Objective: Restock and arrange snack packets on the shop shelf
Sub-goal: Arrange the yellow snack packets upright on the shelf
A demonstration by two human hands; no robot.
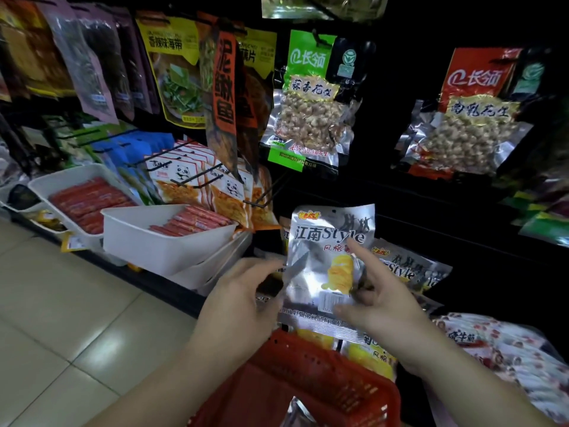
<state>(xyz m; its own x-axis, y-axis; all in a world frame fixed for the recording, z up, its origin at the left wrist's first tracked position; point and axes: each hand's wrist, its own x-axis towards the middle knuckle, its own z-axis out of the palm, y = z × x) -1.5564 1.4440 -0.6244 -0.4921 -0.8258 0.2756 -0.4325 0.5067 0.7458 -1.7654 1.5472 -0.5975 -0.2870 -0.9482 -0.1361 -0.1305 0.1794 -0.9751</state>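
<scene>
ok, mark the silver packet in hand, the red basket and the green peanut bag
silver packet [323, 237], head view, printed title.
red basket [308, 365], head view, perforated wall.
green peanut bag [311, 124], head view, clear window.

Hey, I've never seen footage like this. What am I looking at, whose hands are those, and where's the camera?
There is no machine here. The single picture comes from a camera worn on a person's head, looking down at their own bare hands in a shop. The left hand and right hand together hold a silver packet in front of a dark shelf, where similar packets lie. Below is a red basket with more packets. To the left stand white trays of red sausages, and peanut bags hang above.
</scene>
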